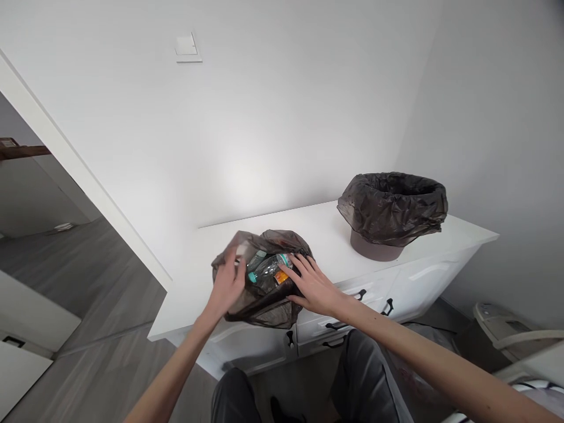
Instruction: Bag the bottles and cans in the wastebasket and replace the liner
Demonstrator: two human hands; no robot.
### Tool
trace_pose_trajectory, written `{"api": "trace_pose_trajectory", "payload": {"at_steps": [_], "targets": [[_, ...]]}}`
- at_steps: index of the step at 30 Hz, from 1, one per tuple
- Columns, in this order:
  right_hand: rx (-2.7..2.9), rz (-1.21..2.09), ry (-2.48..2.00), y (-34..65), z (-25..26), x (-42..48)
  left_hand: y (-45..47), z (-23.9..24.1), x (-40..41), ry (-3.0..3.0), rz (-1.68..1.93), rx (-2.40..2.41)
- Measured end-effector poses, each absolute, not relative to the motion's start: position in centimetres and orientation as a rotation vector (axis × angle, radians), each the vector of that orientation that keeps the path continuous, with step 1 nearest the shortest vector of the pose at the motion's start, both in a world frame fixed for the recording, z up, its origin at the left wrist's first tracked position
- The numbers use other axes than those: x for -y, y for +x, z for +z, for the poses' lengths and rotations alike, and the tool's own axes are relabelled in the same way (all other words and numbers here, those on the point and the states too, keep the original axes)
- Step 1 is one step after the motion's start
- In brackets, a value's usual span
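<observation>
Cropped forearms [414, 341] reach a bag [269, 315]; left fingers [241, 271] blur, grip unclear; spread right fingers [302, 262] partly hide a bottle [267, 272].

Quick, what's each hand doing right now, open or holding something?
Left hand: partly curled at the left side of the dark bag; blurred, so I can't tell its grip.
Right hand: open, spread over the bag's right side.

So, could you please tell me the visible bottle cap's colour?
The bottle cap is turquoise, clearest in the head view.
</observation>
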State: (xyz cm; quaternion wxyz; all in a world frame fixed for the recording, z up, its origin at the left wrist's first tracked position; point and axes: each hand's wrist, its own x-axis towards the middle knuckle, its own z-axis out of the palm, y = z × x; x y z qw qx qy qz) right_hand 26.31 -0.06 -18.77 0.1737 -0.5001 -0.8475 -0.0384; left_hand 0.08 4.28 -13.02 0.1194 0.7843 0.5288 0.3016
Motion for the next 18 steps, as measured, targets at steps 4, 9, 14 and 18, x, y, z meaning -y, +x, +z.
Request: {"api": "trace_pose_trajectory", "payload": {"at_steps": [4, 9, 14, 18], "targets": [[2.368, -0.038, -1.398, 26.5, -18.6, 0.0, -1.8, -13.7, -8.2, 2.313, 1.012, -1.673], [2.322, 0.101, -1.322, 27.1, -18.3, 0.0, -3.7, -15.0, -8.3, 2.358, 0.765, -1.811], [2.211, 0.101, -1.193, 28.0, -18.6, -0.2, -3.3, -14.7, -4.7, 2.522, 0.789, -1.742], [2.038, 0.092, -1.038, 28.8, -19.0, -0.9, -2.5, -14.3, -3.3, 2.592, 0.727, -1.75]]}}
